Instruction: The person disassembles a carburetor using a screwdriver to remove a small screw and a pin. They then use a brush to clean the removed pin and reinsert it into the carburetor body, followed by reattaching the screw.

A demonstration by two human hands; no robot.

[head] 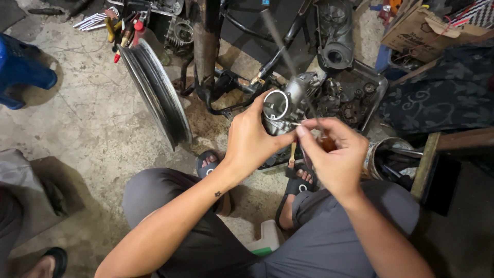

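Observation:
My left hand [250, 140] grips a grey metal carburettor [284, 105] with a round open bore, held above my knees. My right hand [333, 154] pinches a thin screwdriver with an orange handle [326, 144]; its tip touches the carburettor's side. A thin cable [288, 56] runs up from the carburettor toward the motorcycle frame. I sit low, with both feet in black sandals [208, 166] on the concrete floor.
A bare wheel rim [157, 92] stands to the left, beside a rusty frame tube [206, 41]. A metal tray [380, 85] of greasy parts lies behind the carburettor. A blue stool [23, 69], a tin can [383, 154], a cardboard box [422, 28] and another person's sandalled foot [51, 262] surround me.

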